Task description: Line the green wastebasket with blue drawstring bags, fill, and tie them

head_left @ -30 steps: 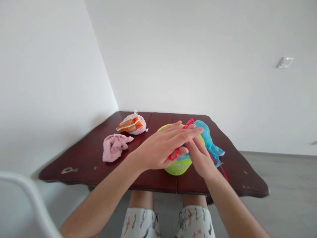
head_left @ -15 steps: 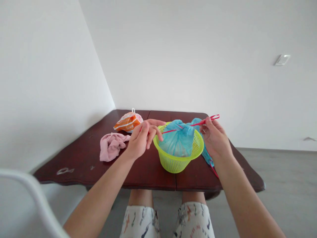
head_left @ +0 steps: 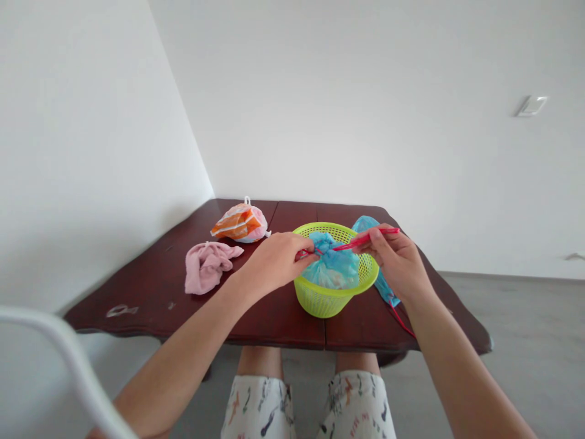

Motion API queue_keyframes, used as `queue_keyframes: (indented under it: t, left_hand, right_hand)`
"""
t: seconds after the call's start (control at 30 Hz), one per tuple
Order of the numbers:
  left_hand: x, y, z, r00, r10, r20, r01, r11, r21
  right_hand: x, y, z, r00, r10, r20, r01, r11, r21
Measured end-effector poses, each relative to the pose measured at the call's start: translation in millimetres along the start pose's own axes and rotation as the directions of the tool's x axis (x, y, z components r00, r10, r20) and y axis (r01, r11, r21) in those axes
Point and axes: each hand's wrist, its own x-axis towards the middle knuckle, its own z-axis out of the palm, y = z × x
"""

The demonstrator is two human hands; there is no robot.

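A lime green plastic basket (head_left: 329, 297) stands on the dark wooden table (head_left: 274, 311), near its front edge. A blue plastic bag (head_left: 336, 268) sits inside it, tied with red drawstrings (head_left: 351, 244). My left hand (head_left: 274, 262) is closed, pinching one red string at the basket's left rim. My right hand (head_left: 395, 259) is closed on the other red string at the right rim. A second blue bag (head_left: 381, 286) with a red string lies behind and right of the basket, partly hidden by my right hand.
A crumpled pink cloth (head_left: 208, 266) lies on the left of the table. Behind it sits an orange and white plastic bag (head_left: 240, 224). A white curved chair rail (head_left: 68, 360) shows at the lower left. White walls meet behind the table.
One second ago both hands were pressed together over the basket. They then pulled the red strings apart, and now they have come back close to the bag's knot.
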Motion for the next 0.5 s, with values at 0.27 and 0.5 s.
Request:
queue_keyframes:
  t: [0.27, 0.5]
  left_hand:
    - [8.2, 7.8, -1.9, 0.954, 0.079, -0.289, -0.143, 0.968, -0.208]
    - [20.3, 36.2, -2.7, 0.967, 0.14, -0.212, -0.228, 0.848, -0.479]
  right_hand:
    - [-14.9, -18.7, 9.7, 0.966, -0.23, 0.122, 0.259, 0.888, -0.379]
    - [0.6, 1.7, 39.4, 0.901, -0.094, 0.423, 0.379, 0.645, -0.664]
